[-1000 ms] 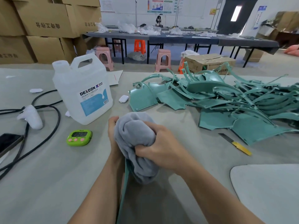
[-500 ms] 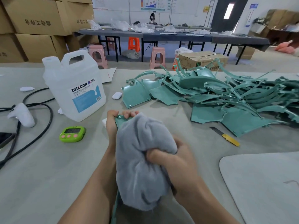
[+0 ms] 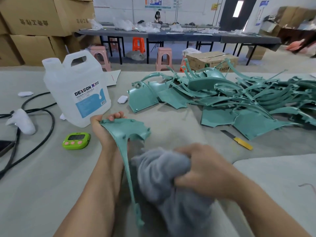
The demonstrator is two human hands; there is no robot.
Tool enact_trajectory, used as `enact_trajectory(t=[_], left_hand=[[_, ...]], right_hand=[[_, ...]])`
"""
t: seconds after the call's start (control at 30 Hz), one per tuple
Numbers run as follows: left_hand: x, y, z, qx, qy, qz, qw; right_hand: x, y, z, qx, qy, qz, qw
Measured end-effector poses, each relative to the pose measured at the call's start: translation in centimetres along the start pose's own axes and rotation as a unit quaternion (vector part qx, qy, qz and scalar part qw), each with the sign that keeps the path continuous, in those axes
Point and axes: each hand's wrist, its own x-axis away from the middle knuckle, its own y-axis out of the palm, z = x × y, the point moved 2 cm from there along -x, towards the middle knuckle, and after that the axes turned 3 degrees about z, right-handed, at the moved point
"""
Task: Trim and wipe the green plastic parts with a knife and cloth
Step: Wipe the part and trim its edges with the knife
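Right now my left hand (image 3: pixel 104 129) grips one green part (image 3: pixel 127 131) by its top corner, with the fingertips curled over the upper edge and the palm behind the panel. The part stands nearly upright above the table (image 3: pixel 42 185). Its broad end with the small pegs is at the top, and a long thin strip of it runs down towards me. My right hand (image 3: pixel 203 170) is closed round a bunched grey cloth (image 3: pixel 162 177), fingers dug into the folds. The cloth sits just right of the narrow strip, low on the part. It's blurred, so I cannot tell exactly where it meets the plastic.

The pile of green parts (image 3: pixel 230 100) is heaped on the far right of the table, curved pieces lying across flat ones. The knife (image 3: pixel 237 140), with its yellow handle and bare blade, lies flat on the table just in front of the pile, apart from both hands.

To my left a big translucent jug (image 3: pixel 77 93) labelled DEXCON stands upright. A lime-green timer (image 3: pixel 76 138) lies near its base, close to my left wrist. A black cable (image 3: pixel 46 124) loops across the left side of the table, and a white handheld device (image 3: pixel 20 121) rests on it. A small white case (image 3: pixel 122 99) lies between the jug and the pile. A pale mat (image 3: pixel 282 177) covers the near right corner
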Motion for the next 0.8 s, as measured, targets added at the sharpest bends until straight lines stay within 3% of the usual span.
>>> enact_trajectory(t=[0.07, 0.2, 0.3, 0.37, 0.43, 0.5, 0.6, 0.67, 0.8], left_hand=[[0.1, -0.1, 0.6, 0.023, 0.027, 0.009, 0.999], [0.8, 0.3, 0.1, 0.041, 0.029, 0.017, 0.999], [1.5, 0.8, -0.9, -0.009, 0.064, 0.039, 0.997], [1.7, 1.0, -1.3, -0.058, 0.095, 0.073, 0.991], [1.9, 1.1, -1.3, -0.149, 0.145, 0.113, 0.972], [2.4, 1.3, -1.7, -0.258, 0.21, 0.131, 0.934], [3.9, 1.8, -2.8, -0.37, 0.315, 0.053, 0.872], [4.3, 1.9, -3.5, -0.452, 0.333, -0.006, 0.828], [4.5, 1.4, -4.3, -0.644, 0.327, -0.034, 0.691]], right_hand=[[-2.5, -1.8, 2.8, 0.027, 0.083, 0.129, 0.988], [-4.6, -3.7, 5.2, 0.134, 0.172, 0.248, 0.944], [-4.2, -2.8, 1.7, 0.068, 0.04, 0.347, 0.934], [-2.9, -0.8, -1.4, -0.115, 0.032, 0.275, 0.954], [-1.5, 1.8, -4.0, -0.184, 0.069, 0.147, 0.97], [-0.8, 3.6, -5.2, -0.105, 0.065, 0.075, 0.99], [-1.8, 4.0, -3.1, -0.143, 0.117, 0.069, 0.98], [-2.9, 3.3, -0.2, -0.237, 0.166, 0.096, 0.952], [-3.2, 1.2, 3.7, -0.44, 0.2, 0.082, 0.872]])
